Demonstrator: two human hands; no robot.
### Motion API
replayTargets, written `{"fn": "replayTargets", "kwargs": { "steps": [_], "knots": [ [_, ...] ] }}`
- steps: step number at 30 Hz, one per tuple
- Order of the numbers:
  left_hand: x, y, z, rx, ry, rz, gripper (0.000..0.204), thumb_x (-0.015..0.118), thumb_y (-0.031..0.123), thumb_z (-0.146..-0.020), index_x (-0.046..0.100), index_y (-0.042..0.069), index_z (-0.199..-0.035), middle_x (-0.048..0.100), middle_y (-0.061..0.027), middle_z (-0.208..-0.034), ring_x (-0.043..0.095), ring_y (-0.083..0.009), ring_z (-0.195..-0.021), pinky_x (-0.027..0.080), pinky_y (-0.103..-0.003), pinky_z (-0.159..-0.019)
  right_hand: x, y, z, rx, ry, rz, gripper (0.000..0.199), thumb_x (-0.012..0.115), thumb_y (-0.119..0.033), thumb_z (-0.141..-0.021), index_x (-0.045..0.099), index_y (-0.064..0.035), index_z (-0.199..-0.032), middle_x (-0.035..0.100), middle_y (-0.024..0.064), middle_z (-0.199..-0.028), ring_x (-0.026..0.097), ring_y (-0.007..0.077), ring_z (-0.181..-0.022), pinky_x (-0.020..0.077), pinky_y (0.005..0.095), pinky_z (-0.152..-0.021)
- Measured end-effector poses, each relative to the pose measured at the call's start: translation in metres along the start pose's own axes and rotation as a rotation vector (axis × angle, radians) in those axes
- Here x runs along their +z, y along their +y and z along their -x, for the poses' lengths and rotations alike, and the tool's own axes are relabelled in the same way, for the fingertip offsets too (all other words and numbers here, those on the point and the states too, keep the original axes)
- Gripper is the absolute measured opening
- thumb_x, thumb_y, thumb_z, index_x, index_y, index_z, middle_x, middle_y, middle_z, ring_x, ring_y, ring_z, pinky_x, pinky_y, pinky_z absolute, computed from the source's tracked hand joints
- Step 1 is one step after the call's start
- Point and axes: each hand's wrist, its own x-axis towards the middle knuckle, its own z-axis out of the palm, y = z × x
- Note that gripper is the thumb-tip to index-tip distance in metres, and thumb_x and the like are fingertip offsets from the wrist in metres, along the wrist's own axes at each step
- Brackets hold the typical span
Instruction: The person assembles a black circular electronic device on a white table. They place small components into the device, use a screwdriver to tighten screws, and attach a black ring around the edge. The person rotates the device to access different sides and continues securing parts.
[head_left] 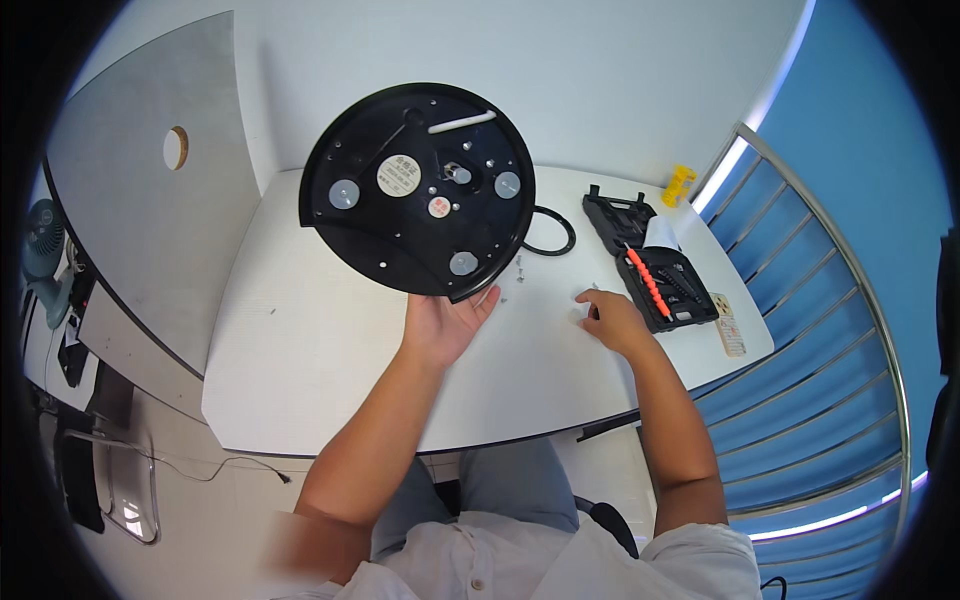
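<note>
My left hand (442, 322) holds up a large round black base plate (420, 190) by its lower edge, tilted so its underside faces me. The plate carries round silver pads, a white round label, a small red-and-white sticker and a white bar. My right hand (612, 320) rests on the white table (300, 360) to the right, fingers curled down onto something small that I cannot make out. Several small screws (519, 268) lie on the table between my hands.
An open black tool case (655, 265) with an orange-handled screwdriver (648, 282) lies at the table's right end, a black rubber ring (552, 232) behind the plate, a yellow object (679, 184) at the far corner. A grey panel (140, 200) stands left; a railing (820, 330) runs right.
</note>
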Motion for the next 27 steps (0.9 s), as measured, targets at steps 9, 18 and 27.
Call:
{"fn": "replayTargets", "kwargs": {
  "steps": [9, 18, 27],
  "knots": [
    [-0.002, -0.001, 0.003, -0.015, 0.026, 0.064, 0.05, 0.051, 0.048, -0.092, 0.053, 0.01, -0.125, 0.061, -0.0096, -0.121, 0.06, -0.0241, -0.108, 0.048, -0.039, -0.091, 0.007, -0.018, 0.006, -0.042, 0.097, -0.291, 0.022, 0.07, -0.012, -0.08, 0.057, -0.0047, -0.095, 0.066, 0.0107, -0.091, 0.062, 0.0258, -0.08, 0.0489, 0.0352, -0.074],
    [0.002, -0.001, 0.003, -0.008, 0.009, 0.041, 0.05, 0.048, 0.048, -0.094, 0.05, 0.011, -0.126, 0.058, -0.0055, -0.124, 0.054, -0.0215, -0.11, 0.043, -0.039, -0.097, 0.018, -0.032, 0.007, -0.124, 0.09, -0.325, 0.03, 0.07, -0.01, -0.08, 0.056, -0.0057, -0.105, 0.062, 0.0087, -0.088, 0.06, 0.0216, -0.076, 0.0477, 0.0307, -0.072],
    [0.0, -0.001, 0.002, -0.015, 0.02, 0.044, 0.05, 0.048, 0.049, -0.094, 0.05, 0.01, -0.126, 0.058, -0.0055, -0.122, 0.055, -0.0216, -0.11, 0.043, -0.04, -0.097, 0.029, -0.028, 0.003, -0.208, 0.072, -0.217, 0.022, 0.069, -0.011, -0.08, 0.064, -0.003, -0.1, 0.062, 0.0112, -0.095, 0.06, 0.0243, -0.08, 0.049, 0.0334, -0.076]
  ]
}}
